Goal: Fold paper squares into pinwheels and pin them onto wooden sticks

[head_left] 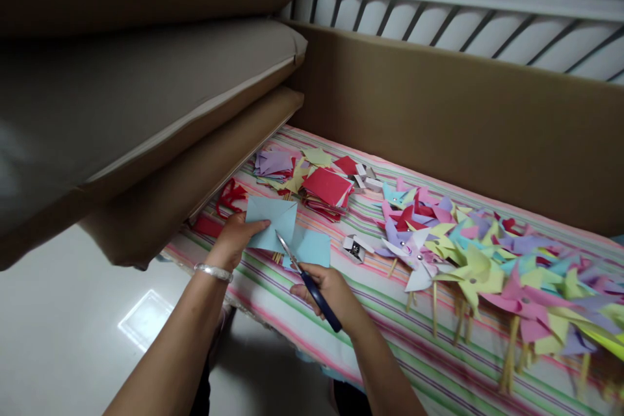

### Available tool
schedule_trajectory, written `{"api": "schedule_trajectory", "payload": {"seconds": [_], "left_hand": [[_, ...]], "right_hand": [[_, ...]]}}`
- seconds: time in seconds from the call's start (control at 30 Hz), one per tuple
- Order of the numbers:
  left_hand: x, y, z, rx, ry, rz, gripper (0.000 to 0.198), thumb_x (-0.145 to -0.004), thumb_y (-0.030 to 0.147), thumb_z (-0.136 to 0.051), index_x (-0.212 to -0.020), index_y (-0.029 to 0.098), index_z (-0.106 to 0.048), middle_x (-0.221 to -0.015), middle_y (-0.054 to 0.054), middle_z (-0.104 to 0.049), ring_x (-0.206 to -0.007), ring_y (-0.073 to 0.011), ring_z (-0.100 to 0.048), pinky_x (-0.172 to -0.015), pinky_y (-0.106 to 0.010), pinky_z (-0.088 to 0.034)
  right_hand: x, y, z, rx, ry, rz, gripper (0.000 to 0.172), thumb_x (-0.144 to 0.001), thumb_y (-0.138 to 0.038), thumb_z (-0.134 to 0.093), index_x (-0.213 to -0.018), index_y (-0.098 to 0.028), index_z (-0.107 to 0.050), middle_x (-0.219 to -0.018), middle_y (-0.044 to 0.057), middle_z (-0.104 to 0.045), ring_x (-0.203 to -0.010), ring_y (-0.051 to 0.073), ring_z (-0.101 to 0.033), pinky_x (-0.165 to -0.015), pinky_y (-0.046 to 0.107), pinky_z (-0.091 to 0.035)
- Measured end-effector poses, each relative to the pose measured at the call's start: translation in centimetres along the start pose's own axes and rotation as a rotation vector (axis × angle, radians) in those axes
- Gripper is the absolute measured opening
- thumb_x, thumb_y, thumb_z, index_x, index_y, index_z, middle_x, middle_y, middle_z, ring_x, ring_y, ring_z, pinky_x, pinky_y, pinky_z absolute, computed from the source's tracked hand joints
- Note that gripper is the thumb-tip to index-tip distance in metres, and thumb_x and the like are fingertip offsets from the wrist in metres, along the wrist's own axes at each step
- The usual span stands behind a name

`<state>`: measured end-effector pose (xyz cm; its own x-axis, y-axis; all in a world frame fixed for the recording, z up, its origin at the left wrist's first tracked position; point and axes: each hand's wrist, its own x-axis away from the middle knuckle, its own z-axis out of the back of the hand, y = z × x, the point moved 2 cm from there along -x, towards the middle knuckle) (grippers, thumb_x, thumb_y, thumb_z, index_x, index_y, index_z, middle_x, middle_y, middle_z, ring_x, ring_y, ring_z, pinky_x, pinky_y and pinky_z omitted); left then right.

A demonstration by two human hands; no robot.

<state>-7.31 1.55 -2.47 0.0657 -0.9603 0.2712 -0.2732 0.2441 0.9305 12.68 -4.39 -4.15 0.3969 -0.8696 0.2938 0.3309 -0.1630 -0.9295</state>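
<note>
My left hand point(238, 234) grips a square of light blue paper point(270, 211) by its left edge, thumb on top. Crease or cut lines run diagonally on the square. In my right hand point(326, 292) is a pair of scissors point(319, 298) with dark blue handles, its blade tips at the square's lower middle. Whether the blades are parted is hard to see. A second light blue paper point(312, 247) lies on the cloth, partly behind the scissors. Beyond the square, a thick stack of paper squares point(329, 188) has a red sheet on top.
Many paper pinwheels on sticks point(468, 276) cover the right of the striped cloth point(302, 312). Small open boxes point(355, 248) hold fasteners. Cut paper pieces point(273, 164) lie at the back. Stacked cushions point(185, 78) overhang the left; a brown panel point(439, 123) stands behind.
</note>
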Motion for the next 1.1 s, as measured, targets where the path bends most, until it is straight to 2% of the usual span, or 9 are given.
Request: {"api": "schedule_trajectory", "payload": {"seconds": [0.17, 0.33, 0.43, 0.5, 0.57, 0.67, 0.77, 0.93, 1.1], "left_hand": [[0.0, 0.0, 0.1, 0.007, 0.023, -0.003, 0.030, -0.056, 0.029, -0.076, -0.080, 0.013, -0.068, -0.075, -0.008, -0.072, -0.064, -0.0221, -0.065, -0.064, -0.033, -0.051], [-0.3, 0.6, 0.5, 0.196, 0.183, -0.079, 0.033, -0.053, 0.025, -0.077, -0.083, 0.013, -0.068, -0.079, -0.007, -0.072, -0.069, -0.0197, -0.065, -0.070, -0.031, -0.050], [-0.2, 1.2, 0.4, 0.387, 0.270, -0.145, 0.032, -0.053, 0.023, -0.077, -0.082, 0.012, -0.067, -0.081, -0.007, -0.072, -0.074, -0.0194, -0.065, -0.077, -0.032, -0.049], [-0.1, 1.5, -0.2, 0.472, 0.292, -0.173, 0.031, -0.052, 0.021, -0.077, -0.080, 0.012, -0.067, -0.081, -0.007, -0.072, -0.075, -0.0199, -0.066, -0.080, -0.033, -0.048], [0.0, 1.5, -0.8, 0.516, 0.293, -0.186, 0.031, -0.052, 0.020, -0.078, -0.080, 0.012, -0.067, -0.081, -0.007, -0.072, -0.076, -0.0203, -0.066, -0.081, -0.034, -0.048], [0.1, 1.2, -2.0, 0.538, 0.260, -0.165, 0.032, -0.053, 0.019, -0.078, -0.081, 0.012, -0.067, -0.079, -0.007, -0.072, -0.076, -0.0207, -0.067, -0.079, -0.034, -0.049], [0.1, 0.6, -2.9, 0.536, 0.194, -0.136, 0.031, -0.052, 0.018, -0.078, -0.081, 0.012, -0.067, -0.078, -0.007, -0.072, -0.072, -0.0199, -0.067, -0.075, -0.032, -0.050], [0.2, 0.0, -3.8, 0.542, 0.130, -0.151, 0.032, -0.055, 0.016, -0.077, -0.085, 0.012, -0.068, -0.080, -0.006, -0.072, -0.072, -0.0171, -0.066, -0.073, -0.029, -0.049], [0.4, -0.1, -3.9, 0.522, 0.133, -0.149, 0.027, -0.056, 0.015, -0.076, -0.082, 0.012, -0.069, -0.078, -0.005, -0.072, -0.070, -0.0158, -0.065, -0.069, -0.027, -0.049]], "right_hand": [[-0.2, 0.5, 0.3, 0.053, 0.022, 0.059, 0.028, -0.069, -0.028, -0.065, -0.095, -0.018, -0.064, -0.060, -0.004, -0.047, -0.051, 0.009, -0.039, -0.048, 0.021, -0.032], [0.7, 0.2, 1.6, 0.092, 0.008, 0.112, 0.036, -0.073, -0.022, -0.060, -0.109, -0.020, -0.057, -0.073, -0.001, -0.055, -0.061, 0.011, -0.048, -0.058, 0.023, -0.039], [1.6, -1.2, 1.7, -0.096, -0.049, 0.206, 0.043, -0.077, -0.028, -0.059, -0.118, -0.021, -0.047, -0.086, 0.003, -0.058, -0.071, 0.013, -0.053, -0.067, 0.026, -0.043], [2.0, -2.2, 0.9, -0.288, -0.092, 0.256, 0.046, -0.079, -0.034, -0.058, -0.120, -0.021, -0.042, -0.091, 0.005, -0.057, -0.070, 0.013, -0.054, -0.066, 0.027, -0.044], [2.2, -2.9, -0.3, -0.425, -0.109, 0.255, 0.044, -0.081, -0.041, -0.056, -0.118, -0.020, -0.042, -0.085, 0.004, -0.057, -0.060, 0.011, -0.053, -0.056, 0.024, -0.043], [2.0, -2.9, -2.2, -0.515, -0.119, 0.164, 0.043, -0.082, -0.049, -0.053, -0.110, -0.018, -0.045, -0.071, 0.001, -0.056, -0.046, 0.008, -0.049, -0.042, 0.020, -0.038], [1.7, -2.5, -3.3, -0.549, -0.117, 0.064, 0.041, -0.082, -0.050, -0.053, -0.106, -0.018, -0.045, -0.063, -0.002, -0.053, -0.042, 0.007, -0.049, -0.039, 0.019, -0.039], [1.5, -2.0, -3.4, -0.542, -0.094, 0.000, 0.040, -0.080, -0.052, -0.055, -0.101, -0.019, -0.046, -0.060, -0.005, -0.052, -0.041, 0.007, -0.049, -0.037, 0.016, -0.038], [1.4, -1.9, -3.1, -0.512, -0.041, -0.020, 0.044, -0.077, -0.055, -0.056, -0.101, -0.019, -0.047, -0.059, -0.005, -0.052, -0.040, 0.007, -0.048, -0.037, 0.017, -0.040]]}}
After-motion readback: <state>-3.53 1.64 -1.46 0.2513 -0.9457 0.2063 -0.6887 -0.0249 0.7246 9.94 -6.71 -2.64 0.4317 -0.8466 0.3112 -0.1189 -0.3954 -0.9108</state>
